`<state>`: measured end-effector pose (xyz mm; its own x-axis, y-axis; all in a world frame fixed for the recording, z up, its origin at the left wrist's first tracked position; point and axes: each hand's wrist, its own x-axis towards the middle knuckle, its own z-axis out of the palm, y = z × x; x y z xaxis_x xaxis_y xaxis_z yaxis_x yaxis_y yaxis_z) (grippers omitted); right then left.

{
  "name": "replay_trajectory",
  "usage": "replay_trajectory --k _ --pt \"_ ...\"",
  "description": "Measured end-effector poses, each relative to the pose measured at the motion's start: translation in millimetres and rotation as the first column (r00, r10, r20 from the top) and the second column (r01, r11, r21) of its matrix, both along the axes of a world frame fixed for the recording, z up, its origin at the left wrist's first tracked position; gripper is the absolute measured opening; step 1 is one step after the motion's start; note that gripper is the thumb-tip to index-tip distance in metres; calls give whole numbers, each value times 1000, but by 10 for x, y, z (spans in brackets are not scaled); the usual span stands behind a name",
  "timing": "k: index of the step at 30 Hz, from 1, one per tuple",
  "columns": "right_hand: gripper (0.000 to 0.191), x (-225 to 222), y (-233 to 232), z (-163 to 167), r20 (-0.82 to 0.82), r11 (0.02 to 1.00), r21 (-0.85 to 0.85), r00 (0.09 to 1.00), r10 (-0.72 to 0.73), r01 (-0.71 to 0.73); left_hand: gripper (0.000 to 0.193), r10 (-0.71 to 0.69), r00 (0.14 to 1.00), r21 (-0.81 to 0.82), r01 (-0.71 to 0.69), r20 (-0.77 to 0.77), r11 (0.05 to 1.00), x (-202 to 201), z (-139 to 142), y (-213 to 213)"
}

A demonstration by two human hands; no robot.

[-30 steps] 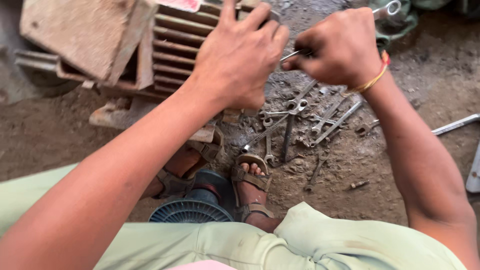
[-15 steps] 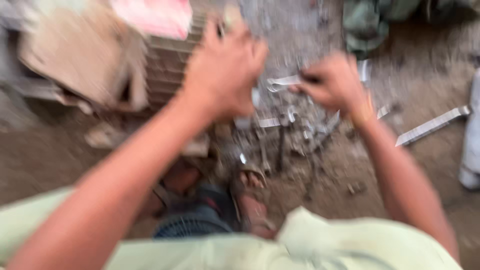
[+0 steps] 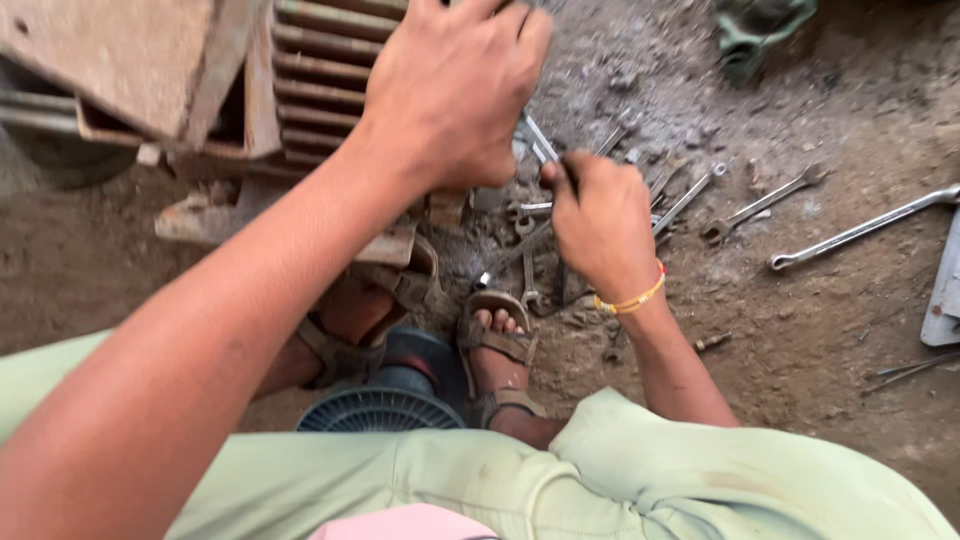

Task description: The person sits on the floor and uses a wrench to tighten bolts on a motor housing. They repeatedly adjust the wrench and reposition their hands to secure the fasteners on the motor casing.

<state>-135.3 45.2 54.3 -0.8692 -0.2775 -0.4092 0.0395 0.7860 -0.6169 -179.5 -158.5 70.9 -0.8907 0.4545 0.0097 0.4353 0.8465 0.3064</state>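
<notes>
- Your left hand [image 3: 450,95] lies palm down, fingers spread and curled over the near end of the rusty finned motor housing [image 3: 310,75]; whether it grips anything underneath, cannot tell.
- Your right hand [image 3: 600,220] is closed in a fist around a steel wrench [image 3: 538,140], just right of the housing; the wrench head sticks up out of the fist toward your left hand.
- Yellow thread band [image 3: 630,298] on the right wrist.
- Pile of loose spanners [image 3: 525,235] on the dirt floor [image 3: 820,320], just below and right of the housing, partly hidden under your right hand.
- Two more spanners further right of the housing: a short one [image 3: 765,203] and a long one [image 3: 860,230], well apart from the hands.
- Small bolt [image 3: 712,343] on the floor, right of the housing and below the pile.
- Your sandalled feet [image 3: 495,345] sit just below the housing, with a round ribbed fan cover [image 3: 380,410] between them.
- Green cloth [image 3: 760,30] at the top edge, far right of the housing.
</notes>
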Motion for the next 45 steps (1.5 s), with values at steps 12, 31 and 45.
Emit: replay_trajectory --k 12,31,45 --pt "27 119 144 -233 -241 976 66 946 217 -207 46 7 1000 -10 -7 -10 1000 -7 79 10" --pt "38 -674 513 -375 -413 815 222 705 576 -535 47 11 993 7 -11 117 1000 -2 38 -19" --pt "39 -1495 306 -443 -469 537 223 393 791 -814 51 -7 999 -20 8 37 1000 -47 93 -13"
